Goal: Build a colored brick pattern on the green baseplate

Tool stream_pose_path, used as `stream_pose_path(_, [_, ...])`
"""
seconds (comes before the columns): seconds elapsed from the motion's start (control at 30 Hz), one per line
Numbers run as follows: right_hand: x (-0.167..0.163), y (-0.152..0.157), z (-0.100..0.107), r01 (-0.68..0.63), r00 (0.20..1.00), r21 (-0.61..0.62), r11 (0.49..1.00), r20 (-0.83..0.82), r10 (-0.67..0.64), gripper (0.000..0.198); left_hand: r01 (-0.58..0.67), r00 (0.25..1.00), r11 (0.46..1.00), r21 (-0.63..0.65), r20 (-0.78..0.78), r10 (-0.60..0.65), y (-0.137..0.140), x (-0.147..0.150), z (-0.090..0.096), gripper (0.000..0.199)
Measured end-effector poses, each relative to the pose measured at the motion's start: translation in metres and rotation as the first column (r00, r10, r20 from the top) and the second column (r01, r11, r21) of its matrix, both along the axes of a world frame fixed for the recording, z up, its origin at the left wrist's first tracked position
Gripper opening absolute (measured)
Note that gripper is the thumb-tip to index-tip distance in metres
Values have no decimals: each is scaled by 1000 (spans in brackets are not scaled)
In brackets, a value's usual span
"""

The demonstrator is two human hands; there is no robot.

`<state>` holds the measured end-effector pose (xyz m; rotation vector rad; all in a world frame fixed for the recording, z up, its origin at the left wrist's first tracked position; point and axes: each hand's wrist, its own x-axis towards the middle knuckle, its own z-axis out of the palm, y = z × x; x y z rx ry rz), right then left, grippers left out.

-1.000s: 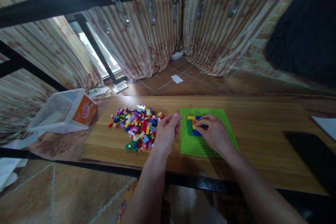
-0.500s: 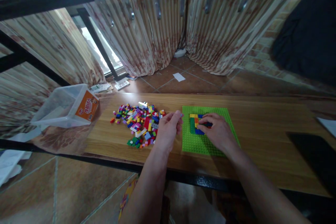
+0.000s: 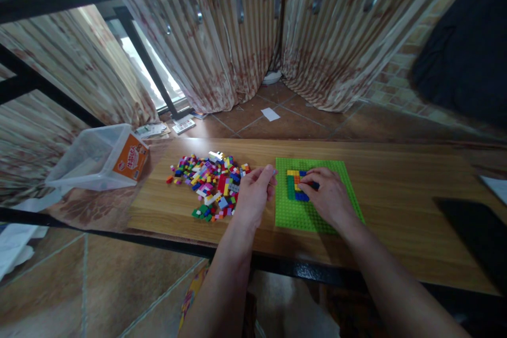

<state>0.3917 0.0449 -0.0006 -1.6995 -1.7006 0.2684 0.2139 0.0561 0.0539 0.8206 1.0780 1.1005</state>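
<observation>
Baseplate (image 3: 317,211), green and studded, lies flat near the front edge of the wooden desk (image 3: 396,211), midway along it. Right hand (image 3: 328,198) rests on the baseplate, its fingertips (image 3: 307,182) pressed together on a small flat cluster of bricks (image 3: 295,187) in yellow, green, blue, orange and red, seated in the far left part of the plate; whether a loose brick sits under the fingertips cannot be told. Left hand (image 3: 253,195) hovers just off the plate's left edge, thumb and fingers pinched on what seems a small pale piece (image 3: 274,172), too small to identify. Loose brick pile (image 3: 209,185), many-coloured, spreads over the desk to the left of that hand, and a clear plastic tub (image 3: 99,158) with an orange label lies tipped on its side past the desk's left end.

Risks, as judged from this arrangement: the baseplate is not held down apart from the pressing hand, so an off-vertical push may slide it on the smooth wood and misalign the brick against the studs. A brick seated one stud off is hard to see under the fingers. The left forearm crosses the front edge close to the pile; a sweep may scatter bricks onto the tiled floor (image 3: 119,285). The pinched piece may slip out.
</observation>
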Motion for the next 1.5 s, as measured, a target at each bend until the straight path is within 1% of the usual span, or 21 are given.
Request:
stream_pose_path(0.27, [0,2,-7,-14,1000,-12,1000,-28,13,18,2,1000,1000,-3,-19,-2,-2,0,-1,33])
stream_pose_path(0.33, [2,3,-5,-11,996,-20,1000,-86,10,19,10,1000,1000,-4,-22,-10,-3,0,-2,33])
stream_pose_path(0.4, [8,4,0,11,974,-43,999,-226,-21,21,10,1000,1000,-5,-19,-10,-2,-1,-3,34])
stream_pose_path(0.47, [19,7,7,113,897,-70,991,-423,-132,21,-2,1000,1000,-4,-25,2,-1,-3,-2,35])
stream_pose_path(0.53, [33,9,13,287,741,-85,954,-612,-277,19,-24,999,1000,4,-47,24,0,-7,-1,37])
stream_pose_path(0.57, [39,9,16,360,652,-89,929,-688,-319,18,-32,997,999,13,-64,33,1,-9,0,37])
stream_pose_path(0.63, [49,10,20,448,510,-105,888,-786,-350,15,-29,993,999,39,-110,33,4,-16,2,36])
stream_pose_path(0.67, [51,9,21,464,469,-112,879,-810,-352,14,-21,989,998,52,-142,29,6,-21,2,35])
stream_pose_path(0.7, [51,9,22,466,451,-117,877,-821,-349,14,-14,983,998,64,-183,26,8,-27,2,34])
stream_pose_path(0.77, [47,7,23,445,471,-107,889,-817,-334,14,-8,954,995,98,-298,37,13,-41,1,31])
stream_pose_path(0.83, [39,5,24,406,554,-91,909,-767,-324,16,-3,886,986,164,-457,79,18,-57,0,28])
stream_pose_path(0.87, [35,4,25,386,610,-88,918,-723,-325,18,11,827,981,196,-553,101,20,-65,-1,27])
stream_pose_path(0.93, [24,1,28,340,730,-89,936,-603,-322,22,34,663,970,243,-731,159,22,-79,-3,26])
stream_pose_path(1.0, [12,-3,29,272,832,-81,959,-481,-277,26,62,509,967,248,-841,183,23,-90,-4,22])
stream_pose_path(1.03, [6,-4,29,228,869,-69,971,-436,-235,28,75,458,969,236,-871,176,23,-94,-5,19])
stream_pose_path(1.07, [-1,-6,28,171,898,-52,984,-404,-177,29,86,425,972,218,-891,162,22,-96,-5,18])
stream_pose_path(1.17, [-25,-10,22,-31,941,9,999,-337,32,30,107,365,980,167,-924,117,21,-99,-8,22])
stream_pose_path(1.23, [-40,-12,18,-158,947,30,987,-280,160,28,129,323,981,147,-941,98,21,-99,-10,24])
stream_pose_path(1.3, [-54,-13,14,-251,940,27,968,-230,250,25,158,288,979,128,-955,78,20,-99,-11,24])
stream_pose_path(1.4, [-71,-14,11,-321,932,16,947,-172,319,20,177,256,978,110,-965,62,20,-101,-12,27])
stream_pose_path(1.5, [-81,-14,7,-341,933,0,940,-123,338,16,180,263,978,108,-963,58,19,-104,-11,29])
